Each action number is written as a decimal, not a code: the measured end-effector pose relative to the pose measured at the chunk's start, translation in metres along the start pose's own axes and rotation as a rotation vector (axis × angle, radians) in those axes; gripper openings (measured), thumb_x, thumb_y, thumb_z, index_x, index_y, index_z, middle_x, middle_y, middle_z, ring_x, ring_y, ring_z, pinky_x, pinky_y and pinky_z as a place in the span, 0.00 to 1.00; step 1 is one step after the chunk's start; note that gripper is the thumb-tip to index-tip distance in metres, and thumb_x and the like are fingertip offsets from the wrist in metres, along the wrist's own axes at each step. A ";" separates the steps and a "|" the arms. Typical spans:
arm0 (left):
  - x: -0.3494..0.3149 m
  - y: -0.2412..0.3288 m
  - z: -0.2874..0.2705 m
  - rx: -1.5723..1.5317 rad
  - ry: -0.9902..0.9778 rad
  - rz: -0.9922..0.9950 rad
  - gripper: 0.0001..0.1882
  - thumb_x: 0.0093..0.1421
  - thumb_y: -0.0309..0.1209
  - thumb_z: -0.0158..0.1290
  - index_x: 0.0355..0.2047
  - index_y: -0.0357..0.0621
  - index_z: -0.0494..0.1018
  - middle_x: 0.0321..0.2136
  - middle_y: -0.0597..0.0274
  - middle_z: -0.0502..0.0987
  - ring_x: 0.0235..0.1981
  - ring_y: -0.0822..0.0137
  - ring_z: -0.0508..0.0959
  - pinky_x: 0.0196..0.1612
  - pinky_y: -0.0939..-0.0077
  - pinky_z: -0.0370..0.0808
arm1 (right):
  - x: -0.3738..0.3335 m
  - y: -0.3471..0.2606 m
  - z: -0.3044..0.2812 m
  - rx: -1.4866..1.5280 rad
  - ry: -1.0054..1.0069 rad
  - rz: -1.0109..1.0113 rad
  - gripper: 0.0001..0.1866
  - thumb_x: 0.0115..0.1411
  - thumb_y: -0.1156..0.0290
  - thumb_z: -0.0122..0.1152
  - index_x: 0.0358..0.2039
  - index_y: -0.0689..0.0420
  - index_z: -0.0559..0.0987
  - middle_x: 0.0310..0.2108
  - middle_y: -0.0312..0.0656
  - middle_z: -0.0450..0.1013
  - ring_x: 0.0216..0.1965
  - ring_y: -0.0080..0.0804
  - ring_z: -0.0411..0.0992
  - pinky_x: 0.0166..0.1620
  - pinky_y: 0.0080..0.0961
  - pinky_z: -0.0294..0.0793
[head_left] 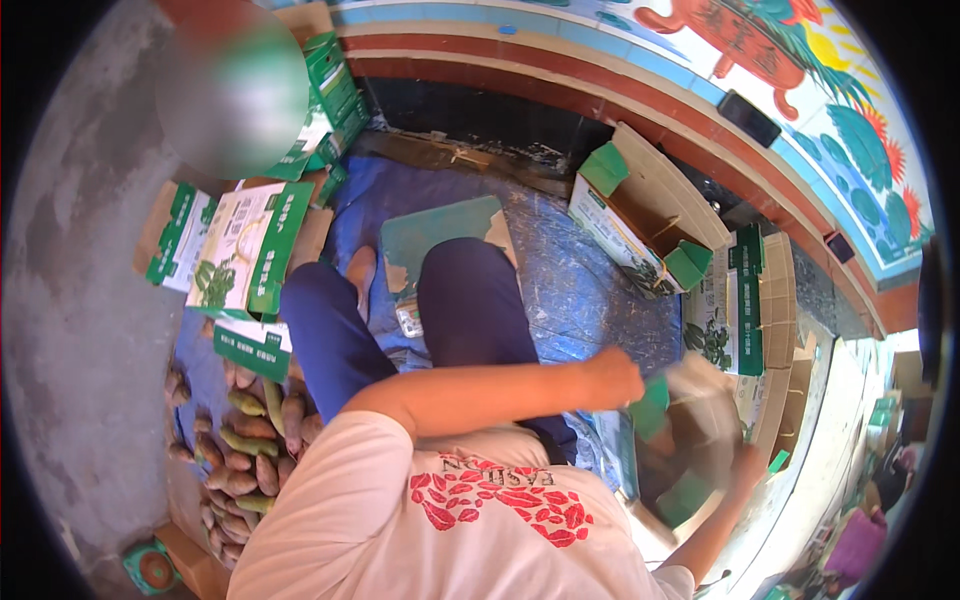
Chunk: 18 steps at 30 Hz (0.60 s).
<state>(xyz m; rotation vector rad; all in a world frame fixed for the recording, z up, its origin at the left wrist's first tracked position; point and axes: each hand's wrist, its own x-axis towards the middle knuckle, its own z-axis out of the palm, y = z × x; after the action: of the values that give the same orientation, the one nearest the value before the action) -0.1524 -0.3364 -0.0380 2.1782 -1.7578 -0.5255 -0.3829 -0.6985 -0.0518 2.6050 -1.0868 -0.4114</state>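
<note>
An open cardboard box (678, 500) with green flaps is at my right side, smeared by motion. My left arm reaches across my body, and my left hand (612, 380) is closed at the box's near-left rim, beside a green flap. At the opposite rim my right hand (743, 470) grips the box edge; its fingers are blurred. The inside of the box is dark and I cannot make out its contents. To my left, a pile of sweet potatoes (240, 460), reddish-brown and some greenish, lies on the ground.
Another open box (640, 225) stands ahead on the right, with an upright printed box (735, 300) beside it. More white-and-green boxes (240, 250) stand at the left. A worn green board (440, 235) lies on the blue sheet (570, 310) in front of me. A phone (748, 118) rests by the painted wall.
</note>
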 end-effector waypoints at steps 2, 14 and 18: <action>-0.027 -0.027 -0.040 -0.066 0.261 0.015 0.06 0.49 0.34 0.54 0.25 0.46 0.74 0.30 0.58 0.78 0.34 0.55 0.78 0.37 0.60 0.73 | -0.001 0.023 0.041 -0.117 -0.117 0.110 0.09 0.56 0.70 0.51 0.34 0.54 0.79 0.36 0.50 0.76 0.41 0.48 0.74 0.42 0.42 0.73; -0.312 -0.101 -0.101 0.100 1.323 -0.807 0.10 0.55 0.27 0.55 0.37 0.38 0.75 0.36 0.52 0.78 0.40 0.54 0.78 0.45 0.67 0.72 | 0.100 -0.214 -0.139 0.452 0.359 -0.536 0.14 0.56 0.64 0.56 0.42 0.53 0.77 0.39 0.48 0.76 0.41 0.48 0.74 0.42 0.40 0.72; -0.375 -0.092 -0.088 0.126 1.484 -1.026 0.11 0.57 0.29 0.54 0.40 0.38 0.74 0.37 0.49 0.78 0.41 0.53 0.77 0.46 0.68 0.71 | 0.133 -0.307 -0.168 0.485 0.316 -0.667 0.13 0.56 0.64 0.57 0.41 0.53 0.78 0.35 0.49 0.77 0.39 0.48 0.75 0.40 0.41 0.73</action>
<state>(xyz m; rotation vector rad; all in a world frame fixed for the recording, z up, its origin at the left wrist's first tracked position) -0.1024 0.0498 0.0360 2.2306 0.1135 0.8842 -0.0350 -0.5613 -0.0306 3.2715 -0.1995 0.1689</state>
